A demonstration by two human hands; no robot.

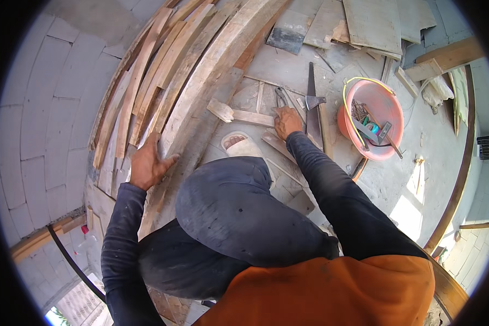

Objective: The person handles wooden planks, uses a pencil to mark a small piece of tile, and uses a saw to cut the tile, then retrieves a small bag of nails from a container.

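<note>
My left hand point(148, 164) lies against the long wooden beam point(196, 103), thumb spread away from the fingers; it is open. Farther off to the right, my right hand point(288, 123) is closed, its fingers curled at the handle ends of metal pincers point(280, 95) on the floor. Its palm side is hidden. A short wood piece point(252, 118) ends right beside these fingers, with a broken wood block point(220, 110) at its other end. Just right of the hand are a hatchet point(314, 102) with a wooden handle and a dark handsaw blade point(312, 81).
Long boards point(146, 87) are stacked along the block wall point(38, 119) at left. A pink bucket point(387, 108) with a yellow handle holds nails and tools. Flat panels point(370, 24) lie at the back. My sandalled foot point(240, 145) is between my hands.
</note>
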